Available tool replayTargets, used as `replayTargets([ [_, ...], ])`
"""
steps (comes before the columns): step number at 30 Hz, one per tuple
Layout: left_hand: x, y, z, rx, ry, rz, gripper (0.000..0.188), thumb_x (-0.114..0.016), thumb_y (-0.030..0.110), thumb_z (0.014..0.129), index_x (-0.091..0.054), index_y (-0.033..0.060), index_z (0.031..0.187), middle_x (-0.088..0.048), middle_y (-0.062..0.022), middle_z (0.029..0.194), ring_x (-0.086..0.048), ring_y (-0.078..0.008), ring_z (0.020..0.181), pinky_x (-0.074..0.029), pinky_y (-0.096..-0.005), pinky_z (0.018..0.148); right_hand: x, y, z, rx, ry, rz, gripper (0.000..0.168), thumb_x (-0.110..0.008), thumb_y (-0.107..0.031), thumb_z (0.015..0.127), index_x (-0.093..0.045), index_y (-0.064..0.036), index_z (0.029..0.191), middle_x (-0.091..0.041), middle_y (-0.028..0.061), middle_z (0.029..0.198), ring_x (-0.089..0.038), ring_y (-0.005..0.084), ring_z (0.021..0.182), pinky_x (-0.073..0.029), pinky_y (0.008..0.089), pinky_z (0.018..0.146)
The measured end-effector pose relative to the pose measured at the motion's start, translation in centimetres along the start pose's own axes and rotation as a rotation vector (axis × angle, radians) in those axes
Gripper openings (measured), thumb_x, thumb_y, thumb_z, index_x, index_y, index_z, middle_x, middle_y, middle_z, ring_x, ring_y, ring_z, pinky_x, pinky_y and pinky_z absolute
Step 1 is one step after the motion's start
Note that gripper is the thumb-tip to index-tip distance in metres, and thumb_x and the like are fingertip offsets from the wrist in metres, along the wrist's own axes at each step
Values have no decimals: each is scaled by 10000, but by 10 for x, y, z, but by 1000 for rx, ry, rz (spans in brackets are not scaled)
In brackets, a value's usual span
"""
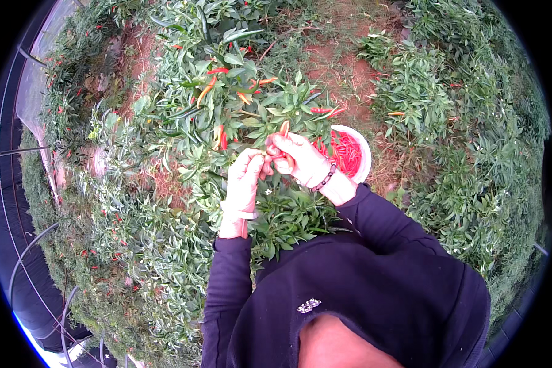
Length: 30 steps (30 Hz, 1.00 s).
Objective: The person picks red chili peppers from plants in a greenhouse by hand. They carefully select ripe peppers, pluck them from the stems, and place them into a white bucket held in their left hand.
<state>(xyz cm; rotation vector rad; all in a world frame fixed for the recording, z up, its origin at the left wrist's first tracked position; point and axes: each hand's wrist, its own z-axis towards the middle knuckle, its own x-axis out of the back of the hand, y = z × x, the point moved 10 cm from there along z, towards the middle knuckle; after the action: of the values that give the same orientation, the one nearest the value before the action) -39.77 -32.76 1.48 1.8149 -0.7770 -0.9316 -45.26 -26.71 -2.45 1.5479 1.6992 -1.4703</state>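
Observation:
Over the chili pepper plants my two hands are close together. My right hand (296, 154) is closed on orange-red chili peppers (284, 127), one of which sticks up past the fingers. My left hand (247, 171) has thumb and fingertips pinched beside the right fingers, at what looks like a pepper's stem end; the fingers hide most of it. A white bucket (366, 154) full of red chilies (347, 154) stands just right of my right hand, partly behind leaves. Red and orange chilies (206, 92) and long green ones (242, 36) hang on the plant ahead.
Rows of pepper plants (418, 87) run on both sides, with reddish soil (338, 64) and dry grass between them. Curved metal hoops (27, 248), wires and dark sheeting border the far left. Low foliage (290, 221) lies right against my body.

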Motion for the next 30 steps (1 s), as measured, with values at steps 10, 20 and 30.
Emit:
replayTargets([
  [10,48,65,-24,-319,424,1172,288,-579,125,794,-502,32,1056,-535,-75,951,-553,-188,801,-455,-277,678,-40,-51,-19,73,-5,-696,219,-456,-209,880,-524,-40,1001,-539,-10,716,-437,43,476,-350,197,401],
  [20,-1,46,15,-555,243,1555,176,-611,132,710,-521,55,841,-489,-111,843,-496,-294,785,-448,-365,661,-67,-57,17,726,217,-2325,77,-526,-173,741,-513,-113,788,-561,48,639,-609,205,606,-477,319,497],
  [30,-2,36,55,-466,172,1230,270,-582,172,789,-576,117,1053,-593,-156,948,-573,-304,823,-453,-351,712,-25,-88,8,663,290,-1218,212,-546,-213,810,-570,-20,893,-593,107,775,-580,197,597,-466,316,549],
])
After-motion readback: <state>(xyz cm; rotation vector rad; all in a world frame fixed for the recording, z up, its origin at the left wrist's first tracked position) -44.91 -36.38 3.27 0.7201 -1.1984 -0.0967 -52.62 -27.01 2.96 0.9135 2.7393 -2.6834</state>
